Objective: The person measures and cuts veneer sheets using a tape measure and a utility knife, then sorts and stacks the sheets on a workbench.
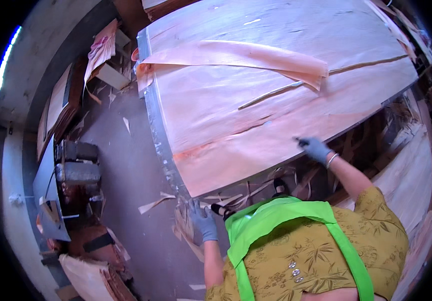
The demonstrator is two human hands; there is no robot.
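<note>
Over at the far left, a cluttered stack of dark boards [58, 108] is leaned by the wall, with a grey machine block [78, 170] parked below it on the dusty floor [135, 165]. Wood scraps [153, 202] are scattered across that floor near the corner of the work surface [153, 125], which is edged with a metal strip.

The left hand [203, 220], in a grey-blue glove, is hung low just off the near corner of the surface, fingers loosely spread apart and pointed down at a pile of veneer offcuts [186, 231]. Nothing looks gripped in it; whether the fingertips are actually touching the offcuts can't be told.

A big sheet of pinkish wood veneer [256, 110] is laid flat over almost the whole surface, with long splits running through it. On top, further back, a narrower veneer strip [236, 55] is draped across and folded over at its right end.

The right hand [315, 149], also gloved and with a bangle [331, 160] at the wrist, is set at the near edge of the big sheet, fingers brought together on that edge as if it's pinched, though the grip itself is hard to make out. A green apron strap [276, 213] is seen over an olive patterned shirt at the bottom. More veneer sheets [406, 175] are piled at the right.
</note>
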